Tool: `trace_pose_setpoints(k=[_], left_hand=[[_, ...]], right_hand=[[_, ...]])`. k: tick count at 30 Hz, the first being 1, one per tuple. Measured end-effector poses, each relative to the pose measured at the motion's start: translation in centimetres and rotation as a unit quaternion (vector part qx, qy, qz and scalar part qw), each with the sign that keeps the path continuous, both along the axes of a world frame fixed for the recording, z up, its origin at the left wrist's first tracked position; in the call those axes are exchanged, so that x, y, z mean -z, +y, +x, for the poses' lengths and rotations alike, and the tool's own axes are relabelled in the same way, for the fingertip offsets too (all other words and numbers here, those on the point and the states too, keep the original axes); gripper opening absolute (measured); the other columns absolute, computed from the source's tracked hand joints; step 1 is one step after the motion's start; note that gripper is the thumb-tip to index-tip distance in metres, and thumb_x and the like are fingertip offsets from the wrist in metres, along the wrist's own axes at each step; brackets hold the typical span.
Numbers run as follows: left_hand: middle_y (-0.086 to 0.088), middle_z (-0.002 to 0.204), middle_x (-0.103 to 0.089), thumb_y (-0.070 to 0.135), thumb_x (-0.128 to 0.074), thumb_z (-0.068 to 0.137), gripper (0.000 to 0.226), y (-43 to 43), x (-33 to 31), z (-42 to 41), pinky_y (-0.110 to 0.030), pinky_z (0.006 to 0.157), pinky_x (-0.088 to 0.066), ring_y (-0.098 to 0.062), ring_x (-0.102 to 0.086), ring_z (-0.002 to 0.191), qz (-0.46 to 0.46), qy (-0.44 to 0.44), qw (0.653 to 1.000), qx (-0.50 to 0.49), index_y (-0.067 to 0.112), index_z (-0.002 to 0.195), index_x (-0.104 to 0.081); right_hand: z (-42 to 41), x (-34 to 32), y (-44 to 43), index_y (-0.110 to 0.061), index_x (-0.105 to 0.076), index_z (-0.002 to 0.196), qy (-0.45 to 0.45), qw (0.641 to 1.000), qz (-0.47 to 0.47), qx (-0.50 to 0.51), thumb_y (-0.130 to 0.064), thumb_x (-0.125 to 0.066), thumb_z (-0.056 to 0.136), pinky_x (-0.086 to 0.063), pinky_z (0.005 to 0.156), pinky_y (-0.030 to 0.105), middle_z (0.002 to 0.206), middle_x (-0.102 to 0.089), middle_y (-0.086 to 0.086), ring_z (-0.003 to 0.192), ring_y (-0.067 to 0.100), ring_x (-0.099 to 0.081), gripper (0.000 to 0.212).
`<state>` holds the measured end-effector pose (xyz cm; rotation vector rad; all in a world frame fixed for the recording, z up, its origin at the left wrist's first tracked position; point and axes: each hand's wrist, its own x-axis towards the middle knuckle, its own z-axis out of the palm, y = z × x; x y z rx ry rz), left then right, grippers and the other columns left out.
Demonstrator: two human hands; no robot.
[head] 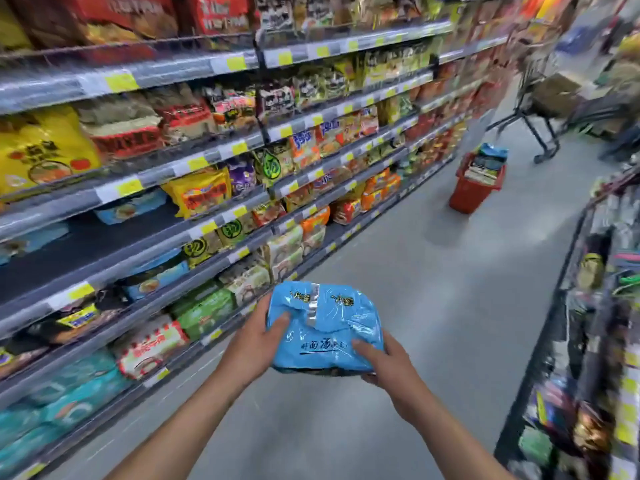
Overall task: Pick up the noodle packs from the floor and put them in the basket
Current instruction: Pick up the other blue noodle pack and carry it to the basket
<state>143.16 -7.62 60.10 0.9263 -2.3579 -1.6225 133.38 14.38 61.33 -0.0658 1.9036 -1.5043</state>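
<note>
- The left hand [256, 341] grips the near-left edge of the blue noodle pack [325, 327], thumb laid on top and fingers curled out of sight beneath.
- The right hand [388, 365] grips the near-right corner the same way, thumb on the wrapper and fingers under it. The pack is held between both hands, in the air in front of the person and clear of the floor [433, 289].
- The wrapper is glossy and puffed, so it will likely slide or crumple under a hard pinch. The better hold is support from below with the fingers and only light steadying from the thumbs.
- On the left, the shelves [194, 233] run down the aisle stocked with noodle packs. On the right stands a rack [568, 306] of goods too blurred to name. The carry should stay on the bare floor between them.
- The basket [467, 199] is red and sits on the floor well ahead, near the shelf side. It looks nearly full, with another blue pack [493, 155] standing proud of the rim.
- With so little room left, the held pack is best lowered flat onto the pile and let go only once it rests there. Dropped from a height, it could slide off.
- Beyond the basket stands a trolley [547, 109], blurred, which plays no part in this step.
</note>
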Motion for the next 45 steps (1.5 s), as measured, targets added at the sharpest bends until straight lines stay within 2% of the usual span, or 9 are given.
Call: trace_pose_setpoints(k=[4, 8, 13, 19, 23, 27, 32, 39, 45], left_hand=[[0.035, 0.110, -0.066, 0.055, -0.050, 0.091, 0.027, 3.6, 0.5, -7.4, -0.045, 0.098, -0.054, -0.001, -0.068, 0.103, 0.010, -0.016, 0.998, 0.058, 0.073, 0.110, -0.044], [0.030, 0.113, -0.068, 0.057, -0.050, 0.092, 0.028, 5.6, 1.0, -14.1, -0.045, 0.096, -0.055, 0.000, -0.069, 0.102, 0.014, -0.026, 0.993, 0.114, 0.067, 0.118, -0.046], [0.023, 0.117, -0.070, 0.067, -0.048, 0.086, 0.045, 6.7, 2.6, -24.8, -0.049, 0.096, -0.055, -0.006, -0.070, 0.104, 0.017, -0.038, 0.984, 0.172, 0.055, 0.129, -0.047], [0.025, 0.112, -0.070, 0.071, -0.046, 0.084, 0.045, 6.2, 2.7, -38.4, -0.048, 0.093, -0.056, -0.006, -0.070, 0.101, 0.011, -0.033, 0.972, 0.230, 0.058, 0.128, -0.044], [0.021, 0.116, -0.069, 0.073, -0.042, 0.083, 0.051, 5.1, 1.7, -47.3, -0.048, 0.092, -0.056, -0.011, -0.070, 0.102, -0.002, -0.049, 0.963, 0.264, 0.059, 0.132, -0.039], [0.019, 0.118, -0.069, 0.065, -0.046, 0.091, 0.040, 4.8, 1.0, -56.2, -0.046, 0.094, -0.055, -0.013, -0.069, 0.105, -0.027, -0.053, 0.952, 0.299, 0.056, 0.130, -0.042], [0.021, 0.120, -0.068, 0.061, -0.047, 0.095, 0.043, 6.0, 0.5, -65.6, -0.045, 0.096, -0.055, -0.012, -0.069, 0.106, -0.033, -0.059, 0.943, 0.325, 0.053, 0.136, -0.040], [0.022, 0.118, -0.068, 0.065, -0.044, 0.093, 0.042, 10.3, 1.2, -80.8, -0.047, 0.090, -0.058, -0.009, -0.070, 0.103, -0.016, -0.067, 0.933, 0.352, 0.057, 0.134, -0.038], [0.023, 0.116, -0.070, 0.073, -0.042, 0.084, 0.051, 14.2, 1.4, -92.7, -0.048, 0.089, -0.058, -0.009, -0.071, 0.102, -0.015, -0.071, 0.940, 0.334, 0.058, 0.133, -0.039]], right_hand=[[-5.3, 0.9, 4.4, -0.034, -0.065, 0.118, -0.018, 0.998, -0.002, 0.063, -0.022, -0.066, 0.095, -0.059, 0.081, 0.031, 0.111, -0.077, -0.008, 0.101, 0.014, -0.073, 0.026], [-10.2, 1.2, 7.1, -0.036, -0.064, 0.117, -0.030, 0.994, -0.003, 0.106, -0.020, -0.062, 0.098, -0.055, 0.065, 0.018, 0.107, -0.076, -0.012, 0.088, 0.003, -0.074, 0.024], [-18.1, 2.0, 8.8, -0.035, -0.063, 0.118, -0.026, 0.984, 0.012, 0.174, -0.021, -0.063, 0.097, -0.054, 0.066, 0.020, 0.108, -0.076, -0.012, 0.090, 0.005, -0.073, 0.026], [-28.7, 2.1, 8.4, -0.031, -0.064, 0.114, -0.020, 0.973, 0.012, 0.229, -0.018, -0.061, 0.099, -0.054, 0.062, 0.018, 0.104, -0.077, -0.010, 0.080, -0.001, -0.072, 0.020], [-36.0, 1.9, 7.3, -0.030, -0.062, 0.114, -0.022, 0.964, 0.006, 0.265, -0.019, -0.060, 0.099, -0.054, 0.063, 0.019, 0.109, -0.075, -0.007, 0.085, 0.003, -0.072, 0.018], [-43.3, 1.6, 6.7, -0.029, -0.062, 0.113, -0.016, 0.955, 0.001, 0.296, -0.018, -0.060, 0.099, -0.055, 0.066, 0.022, 0.104, -0.076, -0.009, 0.087, 0.006, -0.072, 0.018], [-51.4, 1.4, 7.6, -0.029, -0.064, 0.116, -0.015, 0.945, 0.001, 0.327, -0.018, -0.060, 0.100, -0.059, 0.087, 0.039, 0.111, -0.077, -0.003, 0.101, 0.019, -0.073, 0.020], [-65.8, 2.9, 11.7, -0.030, -0.063, 0.121, -0.016, 0.940, -0.006, 0.342, -0.019, -0.059, 0.100, -0.059, 0.090, 0.040, 0.114, -0.077, -0.004, 0.106, 0.021, -0.073, 0.024], [-78.6, 3.5, 15.8, -0.030, -0.063, 0.120, -0.021, 0.946, -0.006, 0.325, -0.021, -0.060, 0.100, -0.059, 0.074, 0.025, 0.111, -0.077, -0.005, 0.101, 0.017, -0.073, 0.022]])
